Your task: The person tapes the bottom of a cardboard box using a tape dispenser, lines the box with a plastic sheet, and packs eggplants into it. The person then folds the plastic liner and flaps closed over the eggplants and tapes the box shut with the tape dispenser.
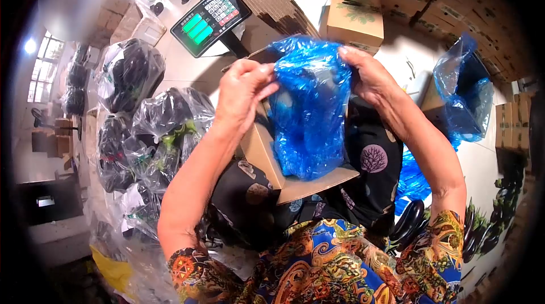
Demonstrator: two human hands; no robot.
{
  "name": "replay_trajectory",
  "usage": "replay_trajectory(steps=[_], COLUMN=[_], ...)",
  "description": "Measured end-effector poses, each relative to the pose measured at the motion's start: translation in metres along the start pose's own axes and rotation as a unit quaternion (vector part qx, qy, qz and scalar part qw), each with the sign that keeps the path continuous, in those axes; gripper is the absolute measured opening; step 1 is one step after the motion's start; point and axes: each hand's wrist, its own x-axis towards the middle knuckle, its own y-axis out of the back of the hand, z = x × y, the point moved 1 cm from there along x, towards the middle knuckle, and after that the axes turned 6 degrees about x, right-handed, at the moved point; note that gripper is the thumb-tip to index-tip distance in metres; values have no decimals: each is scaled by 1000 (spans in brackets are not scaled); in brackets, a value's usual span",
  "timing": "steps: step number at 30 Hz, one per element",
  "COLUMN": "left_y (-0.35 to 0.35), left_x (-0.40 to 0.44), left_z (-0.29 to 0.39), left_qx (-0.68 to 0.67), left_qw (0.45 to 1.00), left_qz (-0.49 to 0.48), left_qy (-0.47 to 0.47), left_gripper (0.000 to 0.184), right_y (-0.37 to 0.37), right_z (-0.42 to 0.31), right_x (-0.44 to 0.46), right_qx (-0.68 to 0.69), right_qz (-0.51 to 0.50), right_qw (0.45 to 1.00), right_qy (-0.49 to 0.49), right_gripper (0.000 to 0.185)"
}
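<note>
A crinkled blue plastic bag (312, 111) stands in the mouth of an open cardboard box (262, 144), which sits between the person's knees. My left hand (245, 89) pinches the bag's upper left edge. At the upper right corner of the bag, my right hand (372, 76) grips the plastic between thumb and fingers; some of its fingers are hidden behind the film. One box flap (318, 186) lies folded out toward the lap. What is inside the bag cannot be made out.
A scale with a lit green display (211, 20) stands at the upper left. Clear bags of dark eggplants (129, 74) fill the left side. A closed carton (355, 17), stacked cartons and a blue-lined box (462, 91) are on the right, with loose eggplants (409, 221) below.
</note>
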Motion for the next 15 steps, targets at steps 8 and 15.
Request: replay_trajectory(steps=[8, 15], left_y=[35, -14], left_x=[1, 12], left_z=[-10, -17], left_qx=[-35, 99], left_qw=[999, 991], left_qz=[-10, -93], left_qy=[9, 14], left_gripper=[20, 33], right_y=[6, -20], right_z=[-6, 7], right_x=[7, 1], right_qx=[-34, -63], right_qz=[-84, -189], right_qw=[996, 977], right_qy=[-6, -75], right_gripper=[39, 48])
